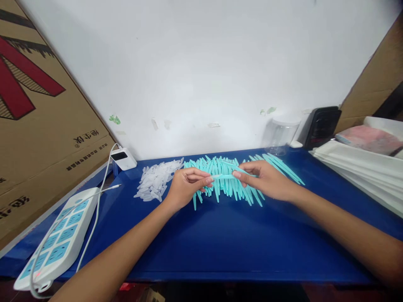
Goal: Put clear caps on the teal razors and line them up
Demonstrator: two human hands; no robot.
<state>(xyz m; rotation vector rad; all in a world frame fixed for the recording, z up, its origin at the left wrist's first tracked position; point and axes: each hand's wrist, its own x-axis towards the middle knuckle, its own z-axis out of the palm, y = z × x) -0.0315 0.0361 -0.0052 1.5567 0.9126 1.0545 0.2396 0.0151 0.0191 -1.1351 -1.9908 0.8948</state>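
Observation:
My right hand [256,178] pinches a slim turquoise plastic stick [224,176], held nearly level above a pile of the same kind. At the stick's left end, the thumb and fingers of my left hand [192,184] are pinched together. Whether a small clear piece is also between them, I cannot make out. Beneath and behind both hands spreads the pile of turquoise tapered sticks [217,191]. Left of it lies a heap of small translucent plastic sleeves [154,180]. Several more turquoise sticks [285,167] lie fanned out beyond my right hand.
A white power strip [71,235] with cables and a white device with a dark display [124,158] sit at left. At the back right stand a clear jar [280,136] and a black object [323,126]. White trays [352,167] are stacked on the blue tabletop [220,247]; cardboard [47,138] rises at left.

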